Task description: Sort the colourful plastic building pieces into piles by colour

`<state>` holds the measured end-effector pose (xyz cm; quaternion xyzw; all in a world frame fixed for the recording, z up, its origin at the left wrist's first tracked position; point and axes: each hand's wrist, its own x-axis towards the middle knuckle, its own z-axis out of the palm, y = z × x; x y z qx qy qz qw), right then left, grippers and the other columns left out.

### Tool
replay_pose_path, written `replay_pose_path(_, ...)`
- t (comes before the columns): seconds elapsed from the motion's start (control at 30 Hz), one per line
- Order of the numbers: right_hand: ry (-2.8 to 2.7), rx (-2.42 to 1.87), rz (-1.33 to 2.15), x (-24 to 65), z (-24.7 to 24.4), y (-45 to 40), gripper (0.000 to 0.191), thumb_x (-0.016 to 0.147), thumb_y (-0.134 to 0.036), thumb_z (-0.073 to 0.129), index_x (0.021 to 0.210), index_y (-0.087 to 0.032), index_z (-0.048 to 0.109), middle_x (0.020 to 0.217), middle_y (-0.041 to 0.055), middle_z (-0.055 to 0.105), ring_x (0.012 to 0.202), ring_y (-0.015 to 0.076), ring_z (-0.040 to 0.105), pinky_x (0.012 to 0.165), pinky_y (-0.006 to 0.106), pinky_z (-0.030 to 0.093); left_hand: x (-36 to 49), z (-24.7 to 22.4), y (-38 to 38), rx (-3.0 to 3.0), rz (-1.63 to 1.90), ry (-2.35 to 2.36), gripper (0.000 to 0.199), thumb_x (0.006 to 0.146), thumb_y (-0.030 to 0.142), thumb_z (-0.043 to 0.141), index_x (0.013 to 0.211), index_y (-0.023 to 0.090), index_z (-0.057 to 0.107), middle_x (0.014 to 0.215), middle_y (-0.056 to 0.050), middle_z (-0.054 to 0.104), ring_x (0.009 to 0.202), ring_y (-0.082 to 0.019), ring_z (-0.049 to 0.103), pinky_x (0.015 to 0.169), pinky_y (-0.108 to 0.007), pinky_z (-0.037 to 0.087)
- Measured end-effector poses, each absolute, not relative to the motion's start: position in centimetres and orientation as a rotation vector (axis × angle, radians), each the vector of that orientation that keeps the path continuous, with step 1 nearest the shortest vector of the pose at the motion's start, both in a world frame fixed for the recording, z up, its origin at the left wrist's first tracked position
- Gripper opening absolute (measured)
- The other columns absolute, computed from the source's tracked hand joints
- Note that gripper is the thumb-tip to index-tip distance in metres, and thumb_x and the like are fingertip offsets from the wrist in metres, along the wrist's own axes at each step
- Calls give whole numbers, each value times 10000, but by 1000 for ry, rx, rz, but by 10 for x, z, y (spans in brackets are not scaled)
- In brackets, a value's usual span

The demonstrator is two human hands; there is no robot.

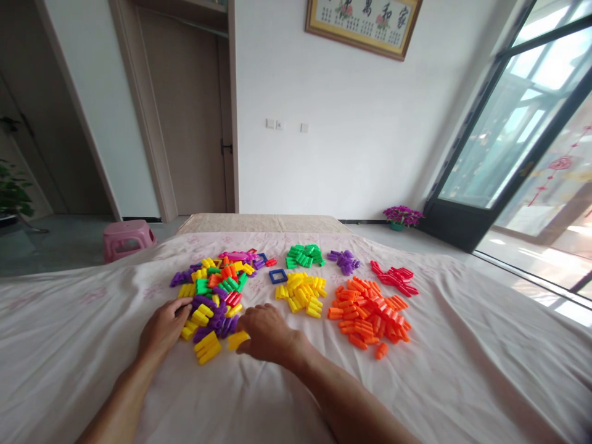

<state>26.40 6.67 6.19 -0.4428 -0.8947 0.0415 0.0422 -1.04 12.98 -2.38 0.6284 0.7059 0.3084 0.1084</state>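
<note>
My left hand rests at the left edge of a mixed pile of plastic building blocks, thumb and forefinger apart near the yellow and purple pieces. Nothing shows between those fingers. My right hand is at the pile's near right side, its fingers curled down over a yellow block. Part of that block is hidden under the fingers. Just left of it lies another yellow block. Purple blocks fill the space between my hands.
Sorted heaps lie to the right: yellow blocks, green blocks, purple pieces, orange blocks and red pieces. A blue square frame sits near the yellow heap. A wrinkled cloth covers the surface. Beyond stands a pink stool.
</note>
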Motion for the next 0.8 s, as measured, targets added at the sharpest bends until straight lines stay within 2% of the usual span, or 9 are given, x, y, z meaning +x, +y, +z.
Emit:
replay_pose_path(0.17, -2427, -1693, 57, 305, 82, 91, 314, 835, -402, 715, 1100, -233, 706, 1080, 81, 705, 991, 243, 655, 835, 323, 456, -10, -23, 131, 1812, 874, 2043, 454, 877, 415, 443, 1160, 184, 712, 1222, -84, 727, 1115, -243, 668, 918, -295, 492)
replay_pose_path(0.4, -2132, -2053, -82, 357, 96, 112, 259, 839, -254, 668, 1087, -198, 716, 1117, 123, 698, 1084, 277, 610, 884, 359, 424, -12, -27, 132, 1826, 925, 2052, 416, 862, 411, 459, 1108, 206, 725, 1189, -63, 744, 1084, -226, 686, 883, -258, 501)
replay_pose_path(0.6, -2219, -1722, -17, 322, 83, 104, 213, 870, -236, 631, 1058, -232, 731, 1059, 74, 712, 1059, 240, 592, 903, 336, 404, -12, -28, 133, 1810, 910, 2035, 439, 877, 420, 439, 1140, 197, 712, 1231, -82, 720, 1122, -242, 662, 924, -298, 486)
replay_pose_path(0.8, -2461, -1499, 179, 261, 54, 78, 289, 891, -468, 648, 1058, -248, 732, 1012, 72, 711, 1020, 249, 596, 876, 355, 420, -9, -22, 130, 1811, 918, 2034, 427, 870, 405, 450, 1124, 194, 722, 1214, -79, 731, 1125, -241, 665, 935, -287, 486)
